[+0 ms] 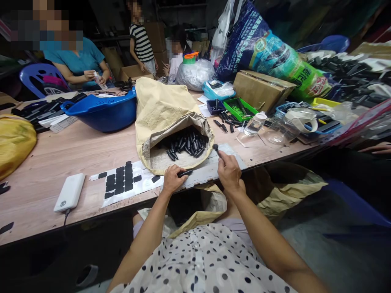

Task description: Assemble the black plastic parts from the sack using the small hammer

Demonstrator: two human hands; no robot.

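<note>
My left hand (173, 179) is closed on a slim black part (185, 173) at the table's front edge, just below the sack's mouth. My right hand (229, 171) is closed around a black rod-like piece with a round knob (215, 147) at its upper end; the palm hides the remainder. A grey board (207, 173) lies on the table edge beneath and between both hands. Directly beyond lies a beige woven sack (166, 101), its mouth facing me, with several tapered black pieces (187, 143) inside. A white sheet with black rounded stickers (119, 179) lies to the left.
A white power bank (70, 192) with a cable sits left. Farther back are a blue basin (104, 112), a green tray (240, 109), a small clear jar (255, 124) and a cardboard box (261, 89). Open sacks (210, 209) hang below the table edge. Other people are across the table.
</note>
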